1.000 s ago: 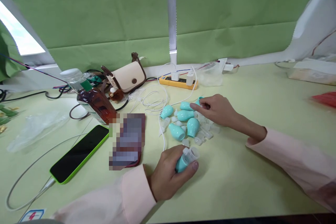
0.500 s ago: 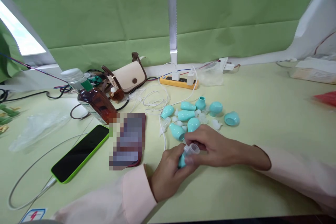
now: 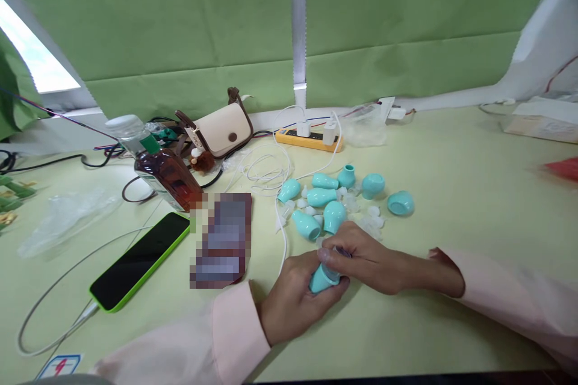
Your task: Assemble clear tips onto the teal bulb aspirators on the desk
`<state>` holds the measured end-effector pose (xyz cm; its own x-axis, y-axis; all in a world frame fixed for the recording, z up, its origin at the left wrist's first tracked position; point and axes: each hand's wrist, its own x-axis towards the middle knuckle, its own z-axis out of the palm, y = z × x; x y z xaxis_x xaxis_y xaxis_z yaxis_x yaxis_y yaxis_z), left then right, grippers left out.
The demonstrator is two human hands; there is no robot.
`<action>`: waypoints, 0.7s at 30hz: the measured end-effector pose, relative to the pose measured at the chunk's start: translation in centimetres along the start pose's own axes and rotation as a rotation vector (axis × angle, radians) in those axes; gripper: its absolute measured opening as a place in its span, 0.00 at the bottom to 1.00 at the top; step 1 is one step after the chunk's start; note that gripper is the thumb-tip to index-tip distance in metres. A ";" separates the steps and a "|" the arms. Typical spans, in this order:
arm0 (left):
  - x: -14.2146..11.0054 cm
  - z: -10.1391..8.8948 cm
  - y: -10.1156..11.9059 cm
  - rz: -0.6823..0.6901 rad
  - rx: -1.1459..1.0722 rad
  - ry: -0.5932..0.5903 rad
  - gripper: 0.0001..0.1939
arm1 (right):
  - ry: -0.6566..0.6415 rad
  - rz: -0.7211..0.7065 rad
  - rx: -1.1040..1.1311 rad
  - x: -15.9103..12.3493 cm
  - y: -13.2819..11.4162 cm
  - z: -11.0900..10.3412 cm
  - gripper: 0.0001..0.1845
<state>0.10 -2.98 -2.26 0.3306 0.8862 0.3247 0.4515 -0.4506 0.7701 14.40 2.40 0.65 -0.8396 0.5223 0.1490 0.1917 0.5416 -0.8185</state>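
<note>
My left hand [image 3: 295, 295] is wrapped around a small turquoise vase-shaped piece [image 3: 321, 280], tilted with its mouth up. At that mouth, my right hand [image 3: 361, 258] closes thumb and fingers on a clear plastic fitting [image 3: 335, 257], partly hidden by the fingers. Whether the fitting sits inside the mouth or only against it, I cannot tell. Just beyond my hands lie several more turquoise pieces; one rounded piece [image 3: 335, 216] and one lying vase [image 3: 306, 225] are nearest. Small translucent plastic parts [image 3: 371, 222] are scattered among them.
To the left are a green-cased phone [image 3: 139, 261] on a white cable, a blurred-out dark red phone-like object [image 3: 223, 240] and a leaning bottle of brown liquid [image 3: 167, 177]. Behind stand a cream handbag [image 3: 221, 130] and a yellow power strip [image 3: 289, 139]. A plastic bag [image 3: 67, 216] lies far left.
My right hand has turned over the clear fitting, its thumb now pressing at the vase's mouth. More of the turquoise piece shows in my left hand. The view has shifted slightly.
</note>
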 end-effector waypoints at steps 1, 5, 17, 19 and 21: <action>0.0 0.0 0.0 0.006 0.006 -0.007 0.07 | -0.006 0.016 0.069 0.0 0.0 0.1 0.22; -0.1 -0.3 0.1 0.007 0.021 -0.042 0.05 | -0.004 0.111 0.335 0.3 0.0 0.5 0.21; -0.2 -1.4 0.8 0.208 0.028 0.015 0.06 | 0.286 0.264 0.903 0.7 0.0 -3.4 0.19; -0.2 -1.5 0.7 0.109 0.102 0.058 0.07 | 0.254 0.262 0.894 0.7 -0.2 -3.3 0.18; -0.1 -1.4 0.7 0.009 0.166 0.053 0.07 | 0.183 0.241 0.881 0.7 -0.2 -3.2 0.16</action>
<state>-0.81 -3.22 -0.98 0.2935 0.8844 0.3629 0.5809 -0.4665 0.6670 15.44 4.76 2.67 -0.7196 0.6922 -0.0555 -0.1679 -0.2509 -0.9533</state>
